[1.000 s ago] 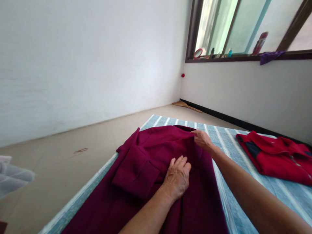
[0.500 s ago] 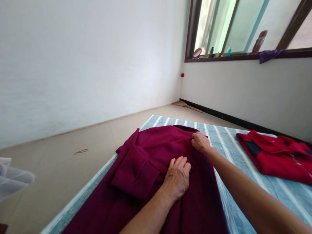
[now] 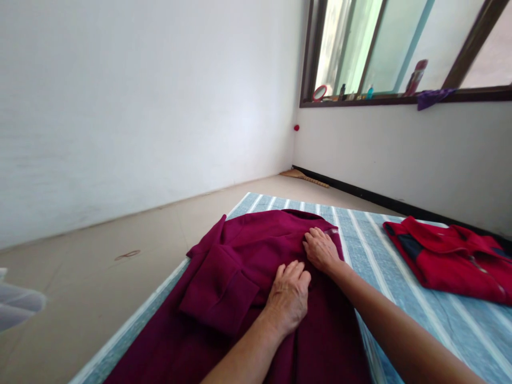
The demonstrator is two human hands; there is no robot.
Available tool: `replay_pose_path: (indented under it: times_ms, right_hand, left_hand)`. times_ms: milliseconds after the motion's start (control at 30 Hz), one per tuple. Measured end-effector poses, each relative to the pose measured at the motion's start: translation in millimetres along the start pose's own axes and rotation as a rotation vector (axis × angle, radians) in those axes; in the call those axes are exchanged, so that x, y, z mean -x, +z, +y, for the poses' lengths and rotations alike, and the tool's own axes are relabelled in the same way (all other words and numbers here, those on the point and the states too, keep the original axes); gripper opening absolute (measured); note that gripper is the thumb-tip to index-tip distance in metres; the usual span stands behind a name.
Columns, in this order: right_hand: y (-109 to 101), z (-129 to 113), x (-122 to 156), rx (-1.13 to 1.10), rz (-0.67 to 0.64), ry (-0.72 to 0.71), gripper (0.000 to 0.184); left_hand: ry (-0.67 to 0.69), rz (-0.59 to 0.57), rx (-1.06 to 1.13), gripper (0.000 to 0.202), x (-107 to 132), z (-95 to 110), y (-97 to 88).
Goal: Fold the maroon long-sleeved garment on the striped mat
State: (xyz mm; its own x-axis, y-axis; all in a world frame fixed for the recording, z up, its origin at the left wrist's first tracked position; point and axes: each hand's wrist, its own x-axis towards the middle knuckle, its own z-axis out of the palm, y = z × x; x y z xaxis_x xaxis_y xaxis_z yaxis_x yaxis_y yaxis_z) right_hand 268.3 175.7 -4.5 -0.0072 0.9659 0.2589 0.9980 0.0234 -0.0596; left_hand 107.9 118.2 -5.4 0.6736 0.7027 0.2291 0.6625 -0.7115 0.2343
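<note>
A magenta coat (image 3: 264, 232) lies on a blue-and-white striped sheet (image 3: 362, 234), with one sleeve (image 3: 222, 288) folded across its front. My left hand (image 3: 288, 296) rests palm down on the middle of the coat, its fingers slightly bent and apart. A little farther off and to the right, my right hand (image 3: 320, 249) lies on the cloth close to the coat's right shoulder, fingers extended. Neither hand has cloth visibly gripped. My forearms cover part of the coat's lower front.
A folded red and navy jacket (image 3: 460, 258) lies on the sheet at the right. Beyond the sheet are a tiled floor (image 3: 160, 229), a broom-like wooden item (image 3: 306, 177) and white walls. A window sill holds a mirror (image 3: 319, 93) and small bottles. White sheer fabric (image 3: 18, 306) shows at the left.
My right hand has let go of the coat's shoulder edge and moved slightly left and nearer, now lying on the cloth. My left hand stays on the coat's middle.
</note>
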Motion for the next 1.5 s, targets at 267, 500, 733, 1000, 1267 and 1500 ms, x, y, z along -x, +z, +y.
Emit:
replay_pose_path:
  times_ms: [267, 500, 733, 1000, 1267, 1500]
  right_hand:
    - [3.8, -9.3, 9.5, -0.074, -0.012, -0.021, 0.04]
    - [0.9, -16.2, 14.7, -0.144, -0.032, -0.016, 0.039]
    - [0.7, -17.0, 22.1, -0.204, -0.057, 0.02, 0.038]
    - [4.0, -18.5, 24.1, -0.265, -0.075, 0.054, 0.041]
    - [0.7, -18.9, 24.2, -0.309, -0.101, 0.061, 0.048]
    - [-2.4, -19.1, 24.1, -0.326, -0.116, 0.05, 0.056]
  left_hand:
    - [0.002, 0.004, -0.016, 0.029, -0.3, 0.6, -1.5]
    - [-0.01, -0.001, -0.003, 0.035, -1.3, -1.6, -1.6]
    - [-0.011, 0.028, -0.018, 0.031, -1.0, -2.2, -2.2]
    - [0.04, 0.138, 0.005, 0.026, -2.3, -9.1, 3.2]
    - [0.058, 0.296, 0.073, 0.02, -4.2, -13.4, 4.9]
    - [0.1, 0.293, 0.068, 0.018, -4.1, -14.8, 4.6]
